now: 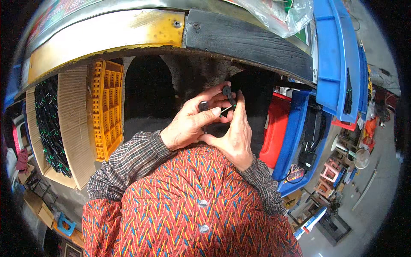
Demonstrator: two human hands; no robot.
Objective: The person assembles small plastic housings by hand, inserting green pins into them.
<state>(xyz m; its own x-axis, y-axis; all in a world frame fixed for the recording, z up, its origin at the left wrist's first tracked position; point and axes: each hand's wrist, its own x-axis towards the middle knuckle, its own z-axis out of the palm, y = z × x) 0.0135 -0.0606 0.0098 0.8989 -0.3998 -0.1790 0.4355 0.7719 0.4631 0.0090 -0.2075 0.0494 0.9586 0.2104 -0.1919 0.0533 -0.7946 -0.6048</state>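
small black part with thin pale rod, held before red patterned garment. left hand: fingers pinch the part. right hand: fingers alongside, cannot tell if gripping. likely light, stiff, smooth; rod may bend. best hold: thick rounded end.

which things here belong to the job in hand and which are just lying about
In the job:
- small black part, between the left hand and right hand
- probably the cardboard box of black pieces

Seemingly lying about:
- yellow crate
- plastic bag
- red container
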